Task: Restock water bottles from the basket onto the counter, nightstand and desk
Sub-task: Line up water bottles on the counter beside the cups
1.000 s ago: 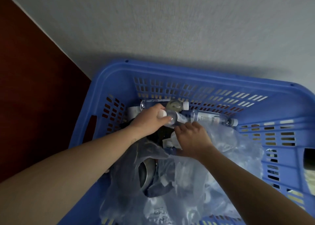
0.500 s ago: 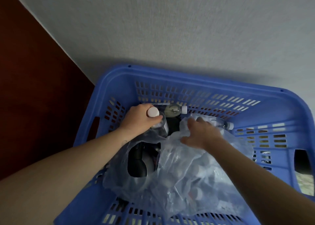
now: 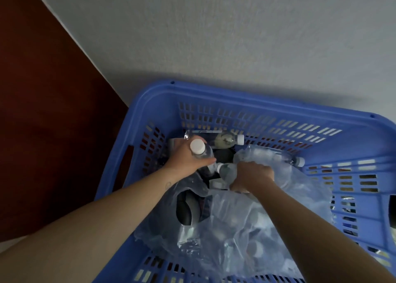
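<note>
1. the left hand [image 3: 186, 160] was wrapped around a clear plastic water bottle with a white cap [image 3: 200, 151], held upright above the far left corner of the blue slotted plastic basket [image 3: 246, 102].
2. the right hand [image 3: 251, 175] was clenched on a second clear bottle [image 3: 226, 171] beside the crumpled clear plastic bag [image 3: 257, 222].
3. best lifted straight up, clear of the bag.
4. contents under the bag were hard to make out; counter, nightstand and desk were out of view.

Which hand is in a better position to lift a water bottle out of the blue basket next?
Left. The left hand already grips an upright bottle, cap up, clear of the plastic wrap. The right hand is closed around another bottle lying low beside the wrap.
</note>
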